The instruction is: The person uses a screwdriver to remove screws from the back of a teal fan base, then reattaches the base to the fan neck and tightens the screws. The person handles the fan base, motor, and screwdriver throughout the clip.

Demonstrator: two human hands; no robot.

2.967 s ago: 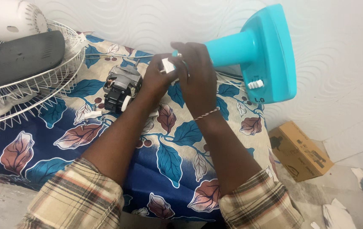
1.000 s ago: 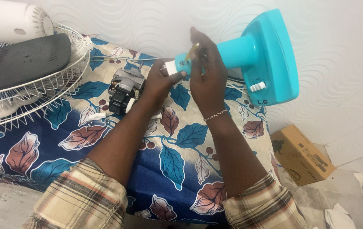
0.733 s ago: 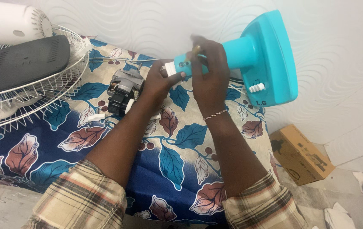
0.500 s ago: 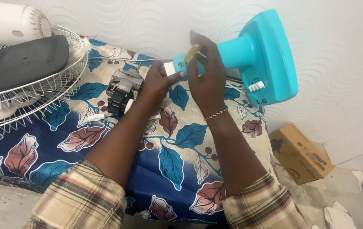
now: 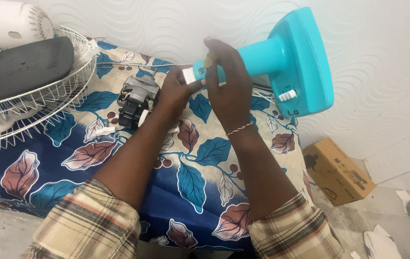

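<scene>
A turquoise fan stand (image 5: pixel 291 72) lies on its side on the leaf-patterned cloth (image 5: pixel 190 177), its round base toward the wall at the right. My left hand (image 5: pixel 176 91) grips the open end of its neck, where a white part shows. My right hand (image 5: pixel 229 86) is over the same end, fingertips pinched on a small yellowish tool or screw at the neck's tip; which one I cannot tell. A grey and black fan motor (image 5: pixel 135 100) rests on the cloth just left of my left hand.
A white wire fan guard (image 5: pixel 37 115) with a black blade on it lies at the left, a white fan housing (image 5: pixel 8 21) behind it. Small white parts (image 5: pixel 106 129) lie near the motor. A cardboard box (image 5: pixel 336 170) sits on the floor at right.
My right hand has shifted from covering the neck's end to pinching at its tip, and the stand has been turned slightly. The left hand keeps its grip.
</scene>
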